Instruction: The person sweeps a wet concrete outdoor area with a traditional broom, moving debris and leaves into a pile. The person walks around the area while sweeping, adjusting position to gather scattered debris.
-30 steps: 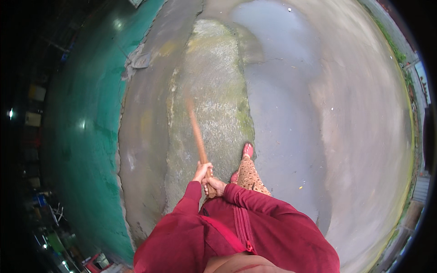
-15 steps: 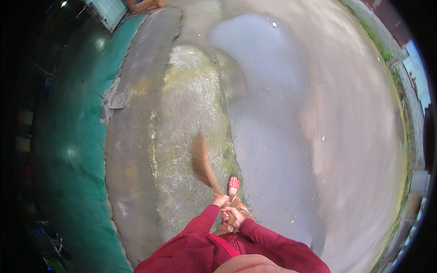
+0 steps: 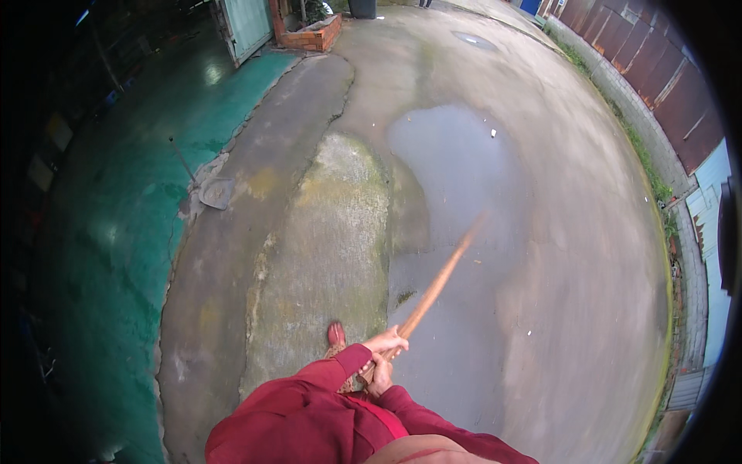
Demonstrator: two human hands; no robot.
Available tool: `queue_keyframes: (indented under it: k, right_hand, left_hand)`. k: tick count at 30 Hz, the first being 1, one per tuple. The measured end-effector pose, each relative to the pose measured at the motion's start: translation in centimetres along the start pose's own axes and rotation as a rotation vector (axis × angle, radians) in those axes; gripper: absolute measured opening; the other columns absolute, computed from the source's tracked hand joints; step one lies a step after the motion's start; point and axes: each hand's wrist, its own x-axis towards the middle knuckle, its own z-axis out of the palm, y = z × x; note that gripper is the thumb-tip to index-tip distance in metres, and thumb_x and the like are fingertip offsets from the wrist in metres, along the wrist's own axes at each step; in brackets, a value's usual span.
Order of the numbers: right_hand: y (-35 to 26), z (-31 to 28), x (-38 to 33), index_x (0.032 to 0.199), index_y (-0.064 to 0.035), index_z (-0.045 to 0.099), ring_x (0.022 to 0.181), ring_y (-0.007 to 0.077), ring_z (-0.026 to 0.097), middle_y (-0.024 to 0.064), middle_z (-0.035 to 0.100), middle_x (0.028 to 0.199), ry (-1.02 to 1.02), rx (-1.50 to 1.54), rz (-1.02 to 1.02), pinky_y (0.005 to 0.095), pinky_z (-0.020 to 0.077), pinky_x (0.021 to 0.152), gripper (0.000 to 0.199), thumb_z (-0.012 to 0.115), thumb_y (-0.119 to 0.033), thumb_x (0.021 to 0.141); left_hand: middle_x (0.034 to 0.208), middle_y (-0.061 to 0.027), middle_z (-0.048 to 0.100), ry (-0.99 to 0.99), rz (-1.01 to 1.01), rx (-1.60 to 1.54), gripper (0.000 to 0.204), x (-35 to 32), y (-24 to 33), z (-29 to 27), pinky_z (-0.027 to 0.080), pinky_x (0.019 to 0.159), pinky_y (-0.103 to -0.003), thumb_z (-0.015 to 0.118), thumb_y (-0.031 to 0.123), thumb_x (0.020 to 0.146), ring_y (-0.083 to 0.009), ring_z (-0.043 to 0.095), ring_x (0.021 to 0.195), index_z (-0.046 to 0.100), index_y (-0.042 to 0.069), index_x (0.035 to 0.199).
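Mid-sweep: your left hand and right hand are both clamped on the wooden handle, which angles out toward 1 o'clock over the puddle. Its far end is blurred. Next stroke likely needs a firm, steady pull.

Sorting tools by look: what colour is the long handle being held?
Orange-brown wooden handle; head view.

You grip long orange-brown wooden stick, slim and straight, near end at your waist, shaft slanting up and right over wet concrete, far tip motion-blurred at edge of puddle
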Motion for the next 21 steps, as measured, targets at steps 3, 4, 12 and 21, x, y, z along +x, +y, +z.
queue_keyframes:
  k: [3,4,12,21]
  right_hand:
    - [-3.2,3.7,4.5,0.063,-0.0066,0.043,0.042,0.0129,0.041,0.0018,0.041,0.051,-0.302,0.166,0.175,0.0268,0.0404,0.042,0.013,0.047,-0.011,0.075]
    - [-5.3,5.6,5.7,0.062,-0.0065,0.041,0.042,0.0119,0.040,0.0014,0.040,0.051,-0.375,0.304,0.227,0.0251,0.0401,0.042,0.014,0.047,-0.009,0.074]
    - [-14.7,17.6,13.0,0.057,-0.0043,0.038,0.047,0.0107,0.041,0.0018,0.038,0.052,-0.545,1.118,0.414,0.0240,0.0421,0.047,0.018,0.046,-0.001,0.073]
    - [-25.9,23.6,24.1,0.054,-0.0064,0.038,0.048,0.0112,0.042,0.0010,0.040,0.050,-0.362,1.003,-0.154,0.0218,0.0426,0.045,0.020,0.053,0.001,0.065]
  left_hand:
    - [0.090,-0.0168,0.053,0.126,0.193,0.085,0.079,-0.5,5.1,-5.8,0.047,0.065,-0.032,0.061,0.030,0.073,-0.0207,0.055,0.075,0.015,0.002,0.131]
    - [0.098,-0.0209,0.054,0.163,0.277,0.116,0.084,-1.0,6.1,-7.6,0.047,0.072,-0.034,0.060,0.037,0.076,-0.0242,0.057,0.084,0.010,0.004,0.135]
    - [0.094,-0.0080,0.056,0.196,0.082,0.052,0.049,-4.3,18.3,-28.7,0.047,0.074,-0.030,0.049,0.030,0.085,-0.0143,0.054,0.083,0.036,0.005,0.126]
    - [0.087,-0.0043,0.056,0.307,0.195,-0.084,0.039,0.6,32.6,-45.5,0.048,0.068,-0.027,0.048,0.017,0.084,-0.0115,0.055,0.076,0.042,0.005,0.121]
